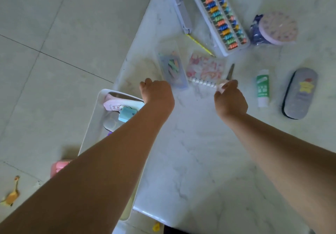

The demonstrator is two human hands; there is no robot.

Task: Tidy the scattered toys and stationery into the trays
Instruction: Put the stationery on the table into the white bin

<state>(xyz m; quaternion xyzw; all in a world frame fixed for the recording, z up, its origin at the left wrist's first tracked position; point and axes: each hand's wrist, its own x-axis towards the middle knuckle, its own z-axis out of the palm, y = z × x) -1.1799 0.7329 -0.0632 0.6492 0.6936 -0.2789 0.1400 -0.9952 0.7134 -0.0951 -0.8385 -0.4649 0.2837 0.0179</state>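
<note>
Only glue stick (262,90) label: green, unreadable | pencil case (299,93): yellow star

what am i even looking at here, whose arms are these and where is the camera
There is no machine here: these are a person's two bare arms, filmed by one wide-angle camera worn on the head, looking down over a pale marble-patterned table.

The left hand is curled into a loose fist with nothing seen in its grip. The right hand reaches to the near corner of a pink spiral notebook; whether it has hold of it is too blurred to tell.

Scattered on the table: a clear box of coloured pieces, scissors, a yellow pencil, an abacus, a green glue stick and a grey case. A white tray at the left already holds a few things.
</note>
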